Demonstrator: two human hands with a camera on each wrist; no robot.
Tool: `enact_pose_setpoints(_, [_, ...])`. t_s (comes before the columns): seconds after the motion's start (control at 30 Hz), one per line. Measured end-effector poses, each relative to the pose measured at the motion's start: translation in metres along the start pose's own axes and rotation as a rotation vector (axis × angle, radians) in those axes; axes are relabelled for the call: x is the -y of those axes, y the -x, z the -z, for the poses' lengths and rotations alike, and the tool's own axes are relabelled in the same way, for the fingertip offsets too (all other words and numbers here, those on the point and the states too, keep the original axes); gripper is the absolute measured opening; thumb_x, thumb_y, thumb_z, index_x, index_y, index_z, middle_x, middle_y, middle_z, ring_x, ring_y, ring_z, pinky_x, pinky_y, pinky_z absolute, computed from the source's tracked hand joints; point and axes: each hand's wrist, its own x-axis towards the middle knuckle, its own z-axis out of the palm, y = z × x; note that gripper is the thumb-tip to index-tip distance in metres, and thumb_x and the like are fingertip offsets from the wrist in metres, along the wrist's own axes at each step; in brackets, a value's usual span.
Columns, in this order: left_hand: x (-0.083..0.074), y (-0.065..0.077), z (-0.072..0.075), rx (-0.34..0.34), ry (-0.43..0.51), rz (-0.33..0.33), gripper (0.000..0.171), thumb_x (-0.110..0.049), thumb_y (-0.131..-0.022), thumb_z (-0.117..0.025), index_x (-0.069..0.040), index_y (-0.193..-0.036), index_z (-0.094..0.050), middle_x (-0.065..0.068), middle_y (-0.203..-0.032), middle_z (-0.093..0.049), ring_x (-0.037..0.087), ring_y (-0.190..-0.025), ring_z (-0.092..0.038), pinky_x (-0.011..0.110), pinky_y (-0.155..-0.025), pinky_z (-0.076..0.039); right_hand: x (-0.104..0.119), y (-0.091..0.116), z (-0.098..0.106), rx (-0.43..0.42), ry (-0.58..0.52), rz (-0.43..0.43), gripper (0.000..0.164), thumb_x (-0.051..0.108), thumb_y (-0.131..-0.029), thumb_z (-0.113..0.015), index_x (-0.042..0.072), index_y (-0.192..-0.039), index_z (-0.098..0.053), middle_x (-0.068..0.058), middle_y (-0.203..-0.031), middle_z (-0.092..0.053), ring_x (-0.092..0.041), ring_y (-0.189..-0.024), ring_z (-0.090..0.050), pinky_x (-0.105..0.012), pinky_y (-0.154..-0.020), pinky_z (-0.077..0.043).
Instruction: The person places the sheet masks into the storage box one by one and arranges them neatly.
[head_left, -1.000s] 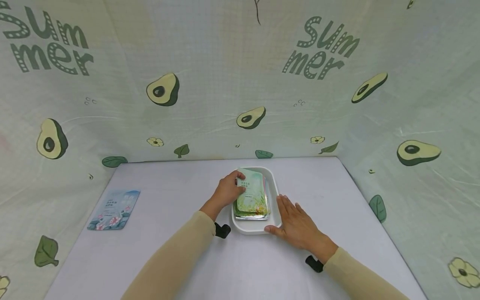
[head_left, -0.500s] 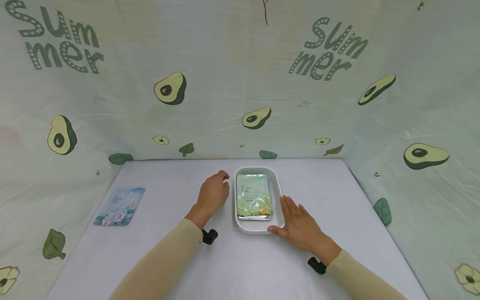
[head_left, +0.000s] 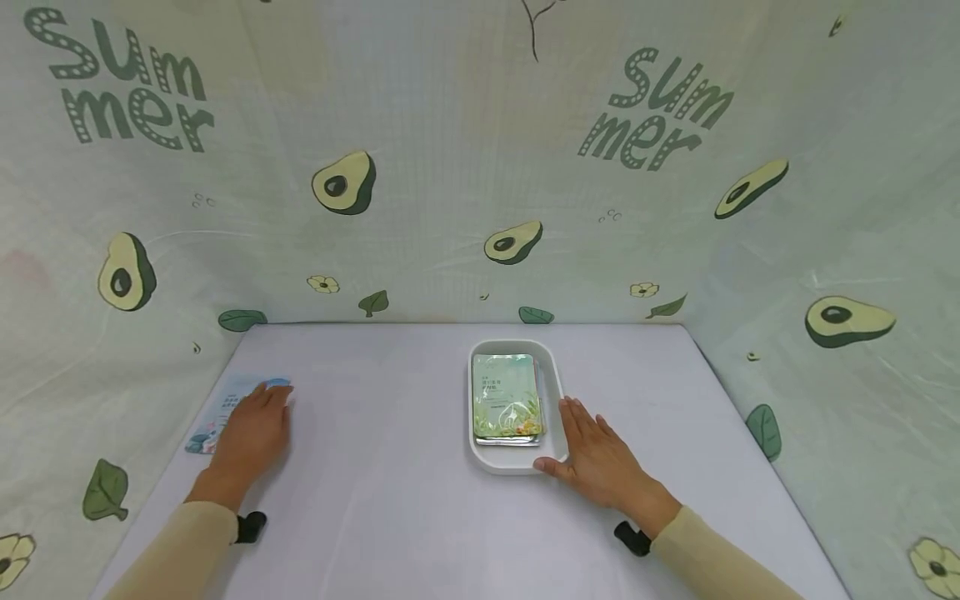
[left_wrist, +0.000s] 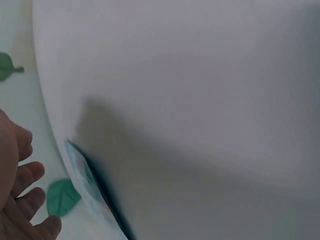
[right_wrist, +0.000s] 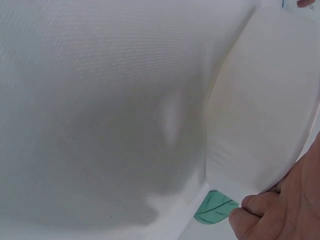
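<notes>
My left hand point(head_left: 253, 437) is over a blue sheet mask packet point(head_left: 222, 408) at the table's left, covering part of it. In the left wrist view its fingers are loosely bent beside the packet point(left_wrist: 92, 185), with a visible gap between them. My right hand point(head_left: 611, 467) rests against the right side of a white tray point(head_left: 506, 469), fingers straight and thumb spread to the front corner. The right wrist view has its fingertips touching the tray's side wall point(right_wrist: 265, 100). Inside the tray lies a stack of sheet mask packets, a green one point(head_left: 506, 396) on top.
A white-covered table point(head_left: 375, 400) lies under everything. Behind it and along both sides hangs a pale curtain point(head_left: 420, 167) printed with avocados, leaves and lettering. A black wrist strap piece point(head_left: 251, 527) shows at my left wrist, another point(head_left: 632, 538) at my right.
My left hand let go of the green packet in the tray, drew back and travelled left to the blue packet. My right hand stayed at the tray.
</notes>
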Motion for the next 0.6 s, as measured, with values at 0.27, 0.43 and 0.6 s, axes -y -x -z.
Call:
enact_pose_setpoints(0.27, [0.061,0.022,0.017,0.298,0.041,0.158,0.060,-0.021,-0.112,-0.045,0.022,-0.151,-0.030,0.050,-0.153,-0.028,0.072,-0.142,-0.019,0.078,-0.116,-0.020,0.002,0.000,0.001,0.000,-0.005,0.005,0.110,0.077,-0.098,-0.051,-0.010,-0.161,-0.027,-0.031,-0.167,-0.031,-0.043,-0.156,-0.032,-0.064,-0.121,-0.033])
enact_pose_setpoints(0.43, [0.066,0.022,0.009,0.370,0.072,0.165,0.064,-0.027,-0.114,-0.040,0.021,-0.154,-0.025,0.052,-0.155,-0.019,0.072,-0.143,-0.015,0.079,-0.115,-0.019,0.002,0.000,0.000,0.018,-0.007,0.005,0.111,0.078,-0.098,-0.048,-0.010,-0.162,-0.025,-0.031,-0.167,-0.030,-0.043,-0.157,-0.031,-0.064,-0.122,-0.032])
enact_pose_setpoints(0.6, [0.043,0.014,0.001,0.373,0.050,0.123,0.062,-0.024,-0.112,-0.044,0.022,-0.151,-0.030,0.055,-0.152,-0.020,0.074,-0.140,-0.019,0.079,-0.114,-0.025,0.001,0.001,0.001,0.016,0.005,0.007,0.111,0.077,-0.098,-0.048,-0.010,-0.162,-0.024,-0.031,-0.167,-0.029,-0.043,-0.157,-0.030,-0.064,-0.122,-0.032])
